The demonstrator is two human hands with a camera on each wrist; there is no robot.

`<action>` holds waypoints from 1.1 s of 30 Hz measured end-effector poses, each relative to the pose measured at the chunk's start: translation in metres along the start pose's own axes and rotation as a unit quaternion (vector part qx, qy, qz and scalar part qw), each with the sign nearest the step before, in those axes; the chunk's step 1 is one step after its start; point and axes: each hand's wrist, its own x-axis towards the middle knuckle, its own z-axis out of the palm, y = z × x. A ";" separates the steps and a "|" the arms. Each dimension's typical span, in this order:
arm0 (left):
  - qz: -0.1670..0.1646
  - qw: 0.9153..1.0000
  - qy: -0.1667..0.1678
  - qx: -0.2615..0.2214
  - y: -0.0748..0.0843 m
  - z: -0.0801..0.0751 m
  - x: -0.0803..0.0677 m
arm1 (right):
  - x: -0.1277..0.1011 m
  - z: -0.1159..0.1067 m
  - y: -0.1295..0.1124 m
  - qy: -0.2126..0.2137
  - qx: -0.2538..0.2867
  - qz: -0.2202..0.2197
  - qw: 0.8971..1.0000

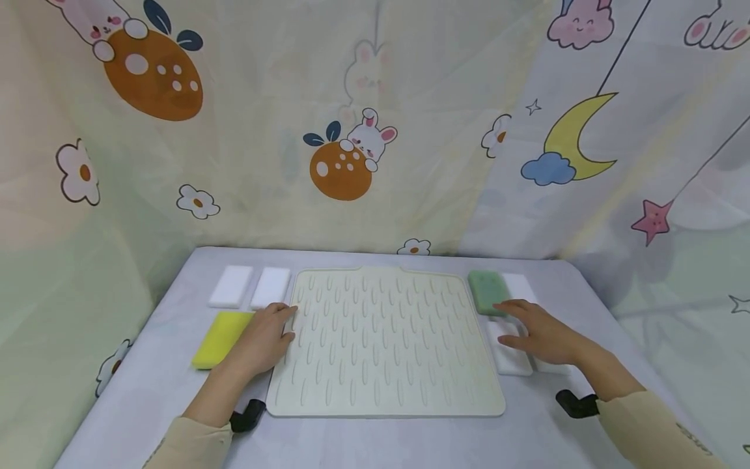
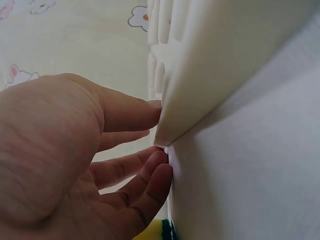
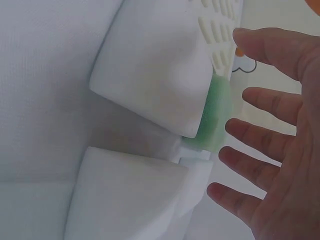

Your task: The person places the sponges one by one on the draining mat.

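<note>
The big cream ribbed silicone mat (image 1: 383,342) sits mid-table. The left hand (image 1: 262,340) touches its left edge with loose fingers (image 2: 150,172), gripping nothing. The right hand (image 1: 541,332) is spread flat over white rectangular sponges (image 1: 508,355), near a green sponge (image 1: 487,291).

The head view looks forward and down over the whole pale tabletop (image 1: 375,443). Both wrist views sit very close, level with its surface, and share the cream ribbed rubber mat (image 1: 381,339) (image 2: 220,60) (image 3: 220,30) with it.

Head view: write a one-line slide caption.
Left hand touches the ribbed mat's edge; right hand hovers open over white sponges.
</note>
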 end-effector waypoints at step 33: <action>0.008 1.000 -0.001 0.011 -0.002 0.005 0.000 | -0.005 0.016 0.007 -0.035 0.003 0.029 0.999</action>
